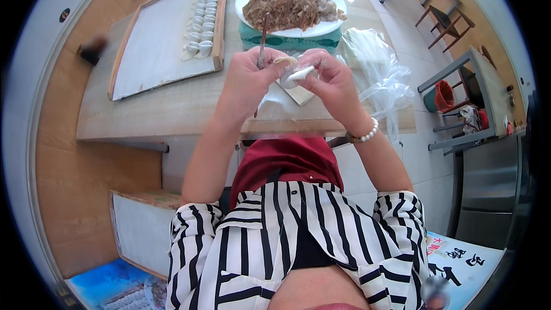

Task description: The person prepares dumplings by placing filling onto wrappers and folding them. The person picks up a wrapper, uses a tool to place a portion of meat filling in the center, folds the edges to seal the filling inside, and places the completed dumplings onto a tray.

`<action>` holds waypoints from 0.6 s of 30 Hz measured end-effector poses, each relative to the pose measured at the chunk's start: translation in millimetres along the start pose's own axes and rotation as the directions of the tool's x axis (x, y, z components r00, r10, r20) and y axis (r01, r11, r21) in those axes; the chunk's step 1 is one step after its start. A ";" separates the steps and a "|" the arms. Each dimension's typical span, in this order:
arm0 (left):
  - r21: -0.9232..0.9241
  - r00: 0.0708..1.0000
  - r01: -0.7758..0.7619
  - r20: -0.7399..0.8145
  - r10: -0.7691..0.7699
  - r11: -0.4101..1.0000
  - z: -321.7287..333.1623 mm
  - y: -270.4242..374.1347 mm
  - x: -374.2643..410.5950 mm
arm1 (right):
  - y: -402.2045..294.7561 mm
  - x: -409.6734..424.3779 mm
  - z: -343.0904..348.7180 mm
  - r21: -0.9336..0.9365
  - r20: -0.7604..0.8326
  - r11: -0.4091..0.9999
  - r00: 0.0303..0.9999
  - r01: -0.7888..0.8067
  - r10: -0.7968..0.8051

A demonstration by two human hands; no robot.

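My left hand [254, 69] and my right hand [327, 75] meet over the table, fingertips dusted with flour. Both pinch pale dough wrappers [301, 74], one edge folded over; whether filling lies within cannot be told. A slim stick-like tool [263, 36] is also tucked in my left hand, pointing up and down past it. Beyond my hands, an oval white plate [241, 5] on a green box [290, 42] bears brown minced filling [280, 8] and pale shrimp-like pieces [328, 3]. To the left, rows of folded dumplings [204, 21] lie along the right side of a wood-framed white tray [155, 38].
A clear plastic bag [387, 77] with pale contents lies right of my hands on the table [181, 110]. Under my hands is a small stack of wrappers or a pad [301, 96]. Chairs [445, 26] and a red-lined bin [443, 96] stand at right.
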State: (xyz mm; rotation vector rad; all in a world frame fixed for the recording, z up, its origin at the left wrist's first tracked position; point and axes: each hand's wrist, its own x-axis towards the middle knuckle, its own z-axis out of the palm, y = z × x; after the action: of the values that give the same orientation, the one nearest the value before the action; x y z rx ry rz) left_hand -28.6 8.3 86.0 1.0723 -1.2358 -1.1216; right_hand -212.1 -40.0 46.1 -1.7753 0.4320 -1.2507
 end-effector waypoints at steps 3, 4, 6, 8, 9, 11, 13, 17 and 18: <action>-0.084 0.997 -0.075 -0.043 0.072 0.994 7.7 -1.0 2.1 | -1.3 9.9 -1.9 0.438 0.008 0.867 0.965 -0.239 0.262; -0.129 0.993 -0.103 -0.067 0.095 0.986 8.3 -2.2 2.4 | -7.6 14.0 -2.7 0.499 0.060 0.801 0.935 -0.332 0.350; -0.197 0.994 -0.059 -0.107 0.038 0.979 5.9 -0.6 -0.2 | -13.5 20.8 -5.2 0.533 0.111 0.729 0.889 -0.430 0.444; -0.300 0.994 -0.026 -0.109 -0.006 0.954 4.9 2.2 -2.3 | -15.2 27.3 -8.7 0.495 0.094 0.741 0.876 -0.454 0.474; -0.366 0.995 -0.013 -0.095 -0.023 0.930 4.1 3.5 -4.2 | -16.1 29.8 -9.4 0.460 0.097 0.764 0.881 -0.452 0.463; -0.401 0.995 0.003 -0.094 -0.044 0.916 2.5 3.1 -5.6 | -18.0 34.5 -10.1 0.387 0.105 0.807 0.891 -0.445 0.441; -0.343 0.991 0.007 -0.125 -0.053 0.939 1.8 -2.3 -5.4 | -19.8 39.5 -9.2 0.270 0.127 0.849 0.890 -0.455 0.437; -0.449 0.977 -0.080 -0.211 -0.018 0.890 -1.9 -16.0 -2.8 | -28.1 39.3 8.3 0.210 -0.004 0.918 0.939 -0.336 0.345; -0.487 0.969 -0.107 -0.247 -0.019 0.867 -0.7 -17.3 -1.6 | -22.4 34.2 9.8 0.318 -0.005 0.888 0.936 -0.332 0.352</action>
State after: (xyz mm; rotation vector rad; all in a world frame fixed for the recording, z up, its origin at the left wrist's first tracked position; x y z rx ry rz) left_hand -28.8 7.4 68.7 0.7514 -0.7114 -1.1498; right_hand -193.4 -47.4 83.0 -1.3255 0.5262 -1.0576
